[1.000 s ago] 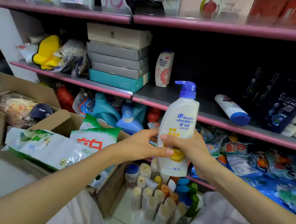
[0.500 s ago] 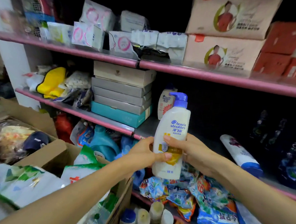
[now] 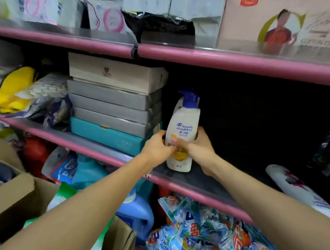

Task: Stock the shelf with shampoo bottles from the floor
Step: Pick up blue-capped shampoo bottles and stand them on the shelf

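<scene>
Both the left hand (image 3: 157, 146) and the right hand (image 3: 198, 144) grip the upright shampoo bottle (image 3: 183, 129) between them, its base on the shelf (image 3: 205, 184) just beneath the hands.

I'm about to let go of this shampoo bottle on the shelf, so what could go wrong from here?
1. The pump bottle stands near the shelf's pink front edge; released off balance, it might tip forward and fall.
2. Both the left hand and right hand grip it low down, so the tall top could wobble as they let go.
3. The stack of boxes sits close on its left; pushing the bottle that way may knock them.
</scene>
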